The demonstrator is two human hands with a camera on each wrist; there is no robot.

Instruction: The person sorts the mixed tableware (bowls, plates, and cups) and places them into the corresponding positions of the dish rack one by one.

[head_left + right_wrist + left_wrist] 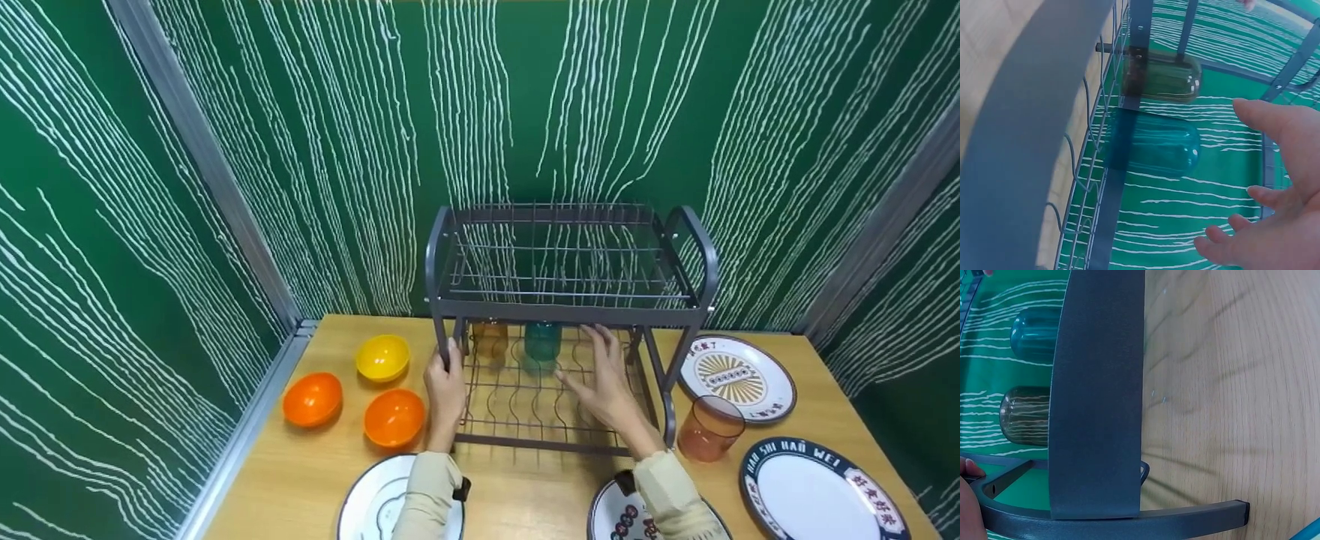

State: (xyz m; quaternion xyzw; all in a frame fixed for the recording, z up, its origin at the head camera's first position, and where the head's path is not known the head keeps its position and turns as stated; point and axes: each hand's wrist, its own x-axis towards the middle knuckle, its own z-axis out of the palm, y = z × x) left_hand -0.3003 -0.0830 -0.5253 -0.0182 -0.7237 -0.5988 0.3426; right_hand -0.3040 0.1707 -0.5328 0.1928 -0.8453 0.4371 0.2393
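Observation:
A dark grey two-tier dish rack (570, 311) stands on the table, and my left hand (445, 386) grips its left front post. Inside the lower tier my right hand (606, 382) reaches in with fingers spread and nothing held. Just left of its fingertips is a teal glass (542, 341), upside down on the wire shelf. Beside that, further left, stands an upturned amber glass (490, 339). In the right wrist view the teal glass (1154, 143) sits apart from the open right hand (1275, 197). Only a bit of the left hand (968, 489) shows in its own wrist view.
Left of the rack lie a yellow bowl (383, 358) and two orange bowls (313, 400). A reddish glass (711, 429) and two plates (814, 499) are on the right. Two more plates (367, 499) lie partly under my forearms. A green wall (525, 97) rises behind the rack.

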